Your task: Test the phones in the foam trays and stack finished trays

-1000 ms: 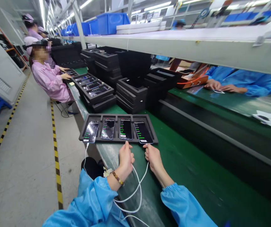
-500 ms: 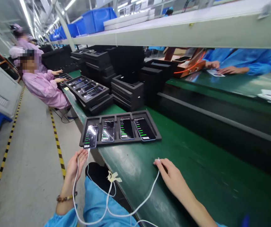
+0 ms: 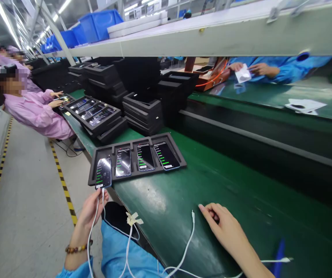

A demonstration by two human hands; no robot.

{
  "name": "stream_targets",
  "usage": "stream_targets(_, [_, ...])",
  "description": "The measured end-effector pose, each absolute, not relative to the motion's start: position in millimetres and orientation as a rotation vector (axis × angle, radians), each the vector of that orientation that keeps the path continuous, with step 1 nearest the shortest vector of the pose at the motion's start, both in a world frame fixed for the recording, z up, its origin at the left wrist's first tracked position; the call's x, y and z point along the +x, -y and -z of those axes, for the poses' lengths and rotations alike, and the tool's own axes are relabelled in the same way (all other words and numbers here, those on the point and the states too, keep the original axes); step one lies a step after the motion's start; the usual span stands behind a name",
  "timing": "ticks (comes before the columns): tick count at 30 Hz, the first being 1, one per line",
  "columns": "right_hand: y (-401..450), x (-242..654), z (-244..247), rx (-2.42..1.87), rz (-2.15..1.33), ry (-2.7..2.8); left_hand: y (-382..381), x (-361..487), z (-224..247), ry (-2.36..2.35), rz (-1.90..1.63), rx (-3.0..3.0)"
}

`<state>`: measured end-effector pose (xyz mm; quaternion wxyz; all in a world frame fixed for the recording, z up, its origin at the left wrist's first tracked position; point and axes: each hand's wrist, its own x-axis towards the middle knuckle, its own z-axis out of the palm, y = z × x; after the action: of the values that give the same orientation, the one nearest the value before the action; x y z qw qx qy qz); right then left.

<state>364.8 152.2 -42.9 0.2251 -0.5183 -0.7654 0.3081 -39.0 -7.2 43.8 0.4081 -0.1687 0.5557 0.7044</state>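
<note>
Several phones with lit screens lie in a black foam tray point(image 3: 133, 176). The leftmost phone point(image 3: 103, 172) sticks out over the tray's front edge, a white cable plug at its lower end. At that end my left hand point(image 3: 92, 206) is closed round the white cable point(image 3: 103, 197). My right hand point(image 3: 223, 222) is over the green table with its fingers curled and thumb apart, holding nothing. Just left of it lies a loose cable plug point(image 3: 193, 218). Tape point(image 3: 133, 219) bundles the cables at the table edge.
Stacked black trays point(image 3: 143, 114) stand behind the phones, with another phone tray point(image 3: 93, 112) to the left. A blue pen-like object point(image 3: 278, 256) lies at lower right. A person in pink point(image 3: 32, 108) works at left; across the bench, a person's hands point(image 3: 262, 70) hold a white sheet.
My right hand has let go of the cable plug and moved right. The view has shifted, and another cable end shows at lower right. Across the bench, the person has lifted a white sheet.
</note>
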Motion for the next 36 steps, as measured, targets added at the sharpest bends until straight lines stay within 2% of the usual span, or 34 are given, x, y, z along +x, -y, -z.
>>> stream_targets(6, [-143,364,43,-1.387,-0.868,2.137,-2,-31,-47,-1.301,-1.730,-0.421])
stream_targets(17, [-127,368,42,-1.365,-0.842,2.104,-7,17,-18,-1.517,-1.971,-0.320])
stream_targets(19, [-126,366,44,-1.363,-0.821,2.103,-10,41,-14,-1.539,-1.833,-0.062])
stream_targets(23, [-125,360,47,-1.351,-0.806,2.116,-40,109,-2,-1.521,-1.227,0.583])
stream_targets(25, [-124,358,48,-1.334,-0.837,2.123,-62,145,7,-1.556,-1.062,0.894])
stream_targets(32, [-129,378,51,-1.403,-0.907,1.941,-117,228,16,-1.516,-1.004,1.334])
stream_targets(36, [-143,408,45,-1.526,-0.922,1.790,-100,186,-8,-1.464,-1.154,1.471])
